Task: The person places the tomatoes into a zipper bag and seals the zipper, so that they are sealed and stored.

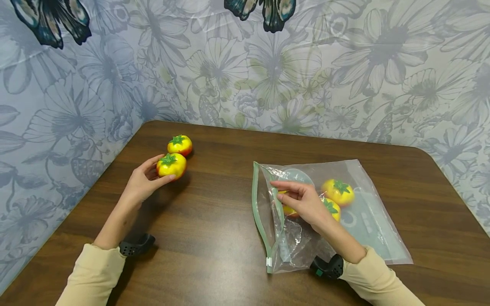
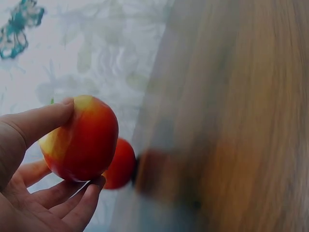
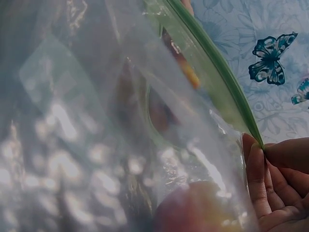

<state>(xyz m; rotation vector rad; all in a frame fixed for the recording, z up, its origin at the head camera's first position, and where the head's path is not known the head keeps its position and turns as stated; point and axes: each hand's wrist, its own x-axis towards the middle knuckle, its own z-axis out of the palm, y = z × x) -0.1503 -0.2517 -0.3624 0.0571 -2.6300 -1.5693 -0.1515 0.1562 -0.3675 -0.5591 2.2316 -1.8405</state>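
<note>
My left hand (image 1: 139,185) holds a yellow-red tomato (image 1: 172,166) with a green leafy top, thumb on one side and fingers on the other. Just behind it, a second tomato (image 1: 180,145) stands on the table; in the left wrist view this red tomato (image 2: 121,164) is partly covered by the held one. On the right lies a clear zip bag (image 1: 377,238) with a green closure. My right hand (image 1: 302,202) pinches the green edge (image 3: 219,70) of its mouth, which gapes. Inside are three tomatoes (image 1: 338,192), one largely hidden behind the hand.
The brown wooden table (image 1: 214,238) has rounded back corners and meets a wall covering (image 1: 268,76) printed with flowers and butterflies. A white slider (image 1: 269,262) sits at the near end of the bag's closure. Dark bands (image 1: 137,245) circle both wrists.
</note>
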